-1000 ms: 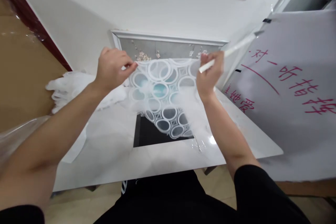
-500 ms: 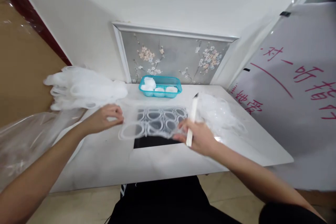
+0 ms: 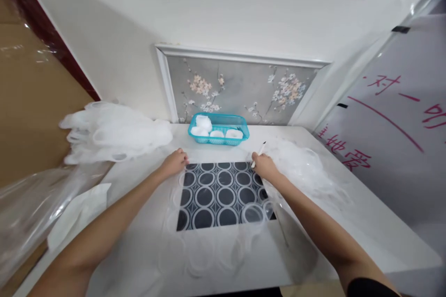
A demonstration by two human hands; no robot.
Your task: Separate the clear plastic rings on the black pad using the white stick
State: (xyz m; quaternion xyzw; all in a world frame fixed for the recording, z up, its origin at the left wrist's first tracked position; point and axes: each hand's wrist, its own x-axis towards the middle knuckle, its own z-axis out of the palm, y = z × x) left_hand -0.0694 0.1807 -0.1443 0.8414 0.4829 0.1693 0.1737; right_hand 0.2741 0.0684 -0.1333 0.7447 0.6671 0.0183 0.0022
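Note:
A clear, limp sheet with rows of white rings [image 3: 226,196] lies over a black rectangle [image 3: 273,216] on the white table, its lower part draped toward the front. At the rectangle's far left corner, my left hand [image 3: 175,162] has its fingers closed on the sheet's edge. My right hand [image 3: 265,167], at the far right corner, grips a slim white stick-shaped tool [image 3: 259,151] with a dark pointed tip facing up and away. Its fingers also rest at the sheet's edge; whether they pinch it is hard to tell.
Behind the sheet stands a blue plastic basket [image 3: 246,132] with white rolls inside. A heap of white ringed material [image 3: 120,132] lies at left, and a flatter translucent pile [image 3: 306,167] at right. Clear plastic wrap [image 3: 38,209] hangs by the left edge. A whiteboard [image 3: 393,148] leans at right.
Both hands have moved to the far corners of the black rectangle, spreading the ringed sheet flat across it. Before, the sheet was bunched and lifted near my right hand. The view has tilted slightly.

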